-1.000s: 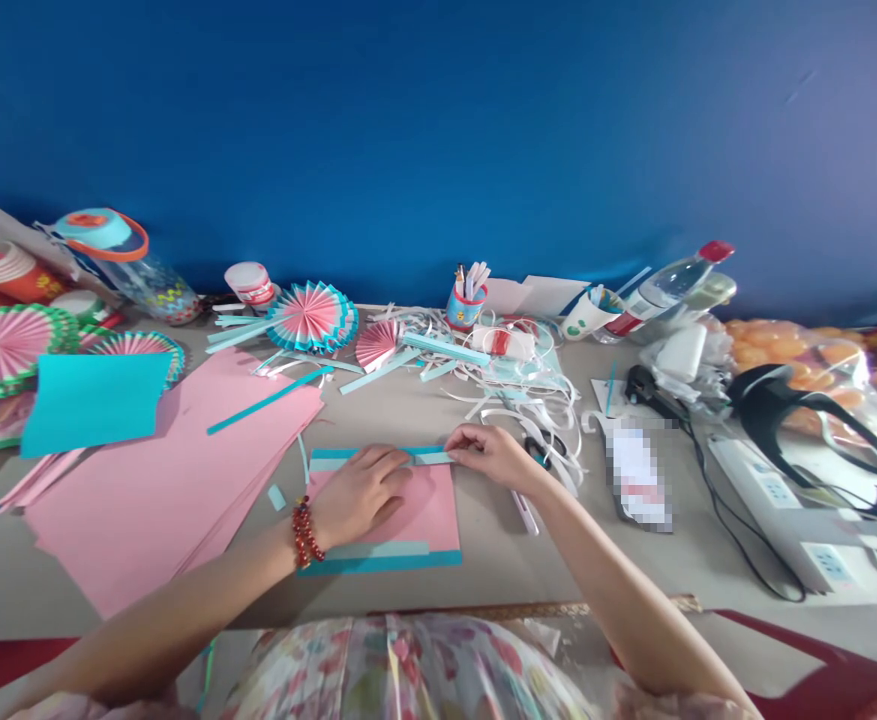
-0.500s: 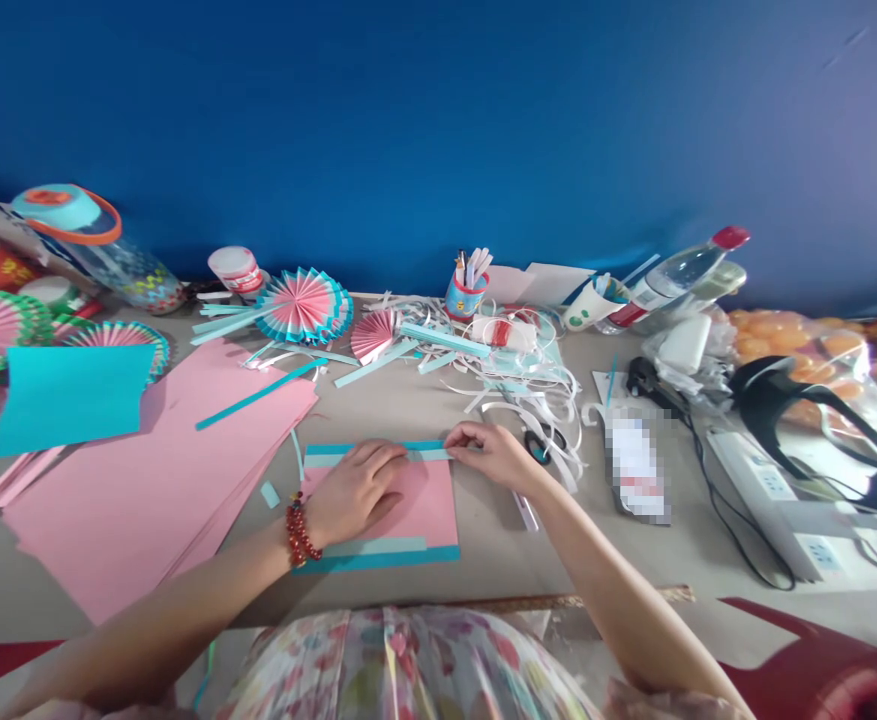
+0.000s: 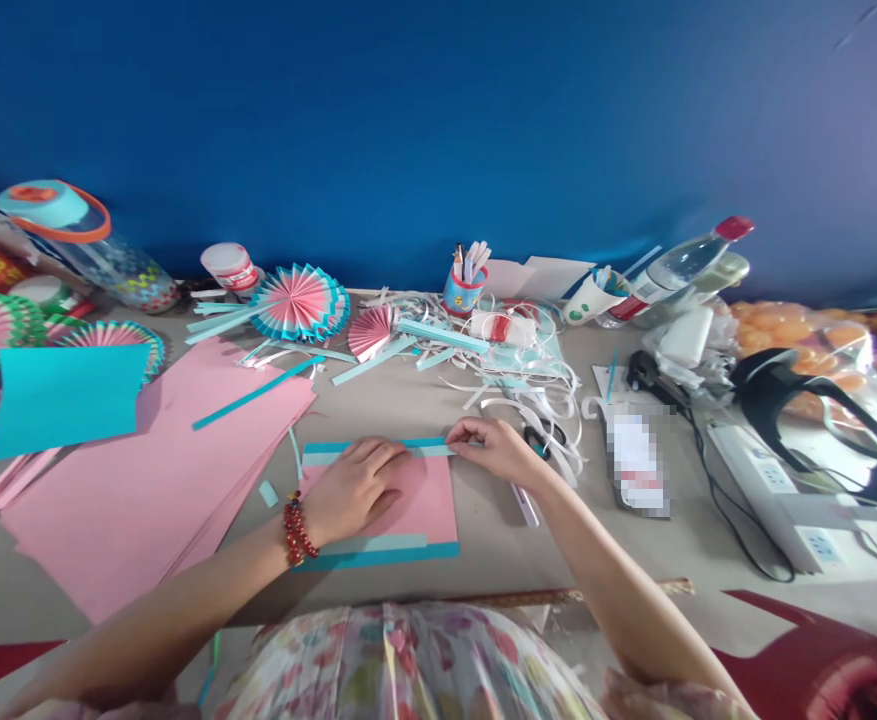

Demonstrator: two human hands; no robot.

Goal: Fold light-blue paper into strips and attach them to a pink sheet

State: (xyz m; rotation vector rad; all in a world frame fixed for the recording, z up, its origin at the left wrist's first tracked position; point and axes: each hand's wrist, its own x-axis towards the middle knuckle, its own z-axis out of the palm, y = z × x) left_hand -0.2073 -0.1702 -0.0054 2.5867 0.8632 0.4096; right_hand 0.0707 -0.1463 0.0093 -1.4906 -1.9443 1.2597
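Note:
A pink paper sheet (image 3: 432, 505) lies flat in front of me, with teal bands along its far and near edges. Beside each band runs a pale blue paper strip; the far strip (image 3: 432, 451) is partly under my fingers. My left hand (image 3: 354, 492), a red bead bracelet (image 3: 298, 530) at its wrist, rests flat on the sheet, fingers stretched over the far strip. At the sheet's far right corner, my right hand (image 3: 492, 450) pinches the end of that strip between thumb and forefinger. Scissors (image 3: 547, 440) lie just beyond the right hand, partly hidden.
Large pink sheets (image 3: 145, 480) and a teal sheet (image 3: 70, 398) lie to the left. Folded paper rosettes (image 3: 299, 303) and a tangle of white strips (image 3: 513, 375) are behind. On the right are a bottle (image 3: 682, 270), a power strip (image 3: 764, 480) and a cable.
Both hands keep nearly the same place on the sheet and strip. The whole view has shifted very slightly; nothing was taken up or let go.

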